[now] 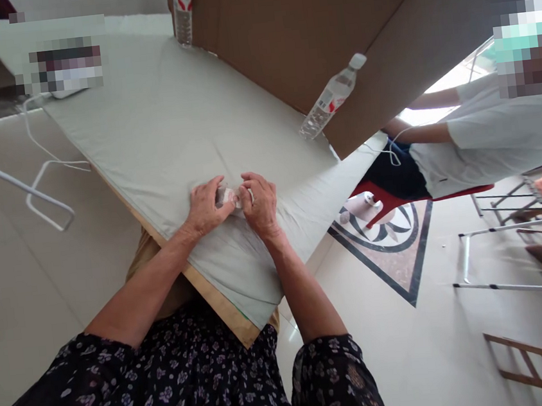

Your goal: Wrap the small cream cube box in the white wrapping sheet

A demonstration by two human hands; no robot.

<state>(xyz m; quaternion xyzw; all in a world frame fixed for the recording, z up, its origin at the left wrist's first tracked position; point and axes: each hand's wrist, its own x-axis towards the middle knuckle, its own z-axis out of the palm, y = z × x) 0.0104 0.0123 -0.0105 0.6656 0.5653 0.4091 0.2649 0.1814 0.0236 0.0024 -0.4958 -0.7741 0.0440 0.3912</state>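
Observation:
Over the near corner of the cloth-covered table, both hands close around a small see-through thing (227,196) with whitish and reddish patches. Its kind cannot be made out, since the fingers cover much of it. My left hand (207,206) curves around its left side, with thumb and forefinger towards the middle. From the right, my right hand (260,203) grips the other end with bent fingers. The hands almost meet, and both forearms rest close to the table edge.
A grey-white cloth (146,125) covers the table. At the right, a clear water bottle (331,103) stands by a brown cardboard panel (273,35); another bottle (183,18) is farther back. A white cable (30,125) hangs off the left side. A person in a white shirt (481,135) sits right.

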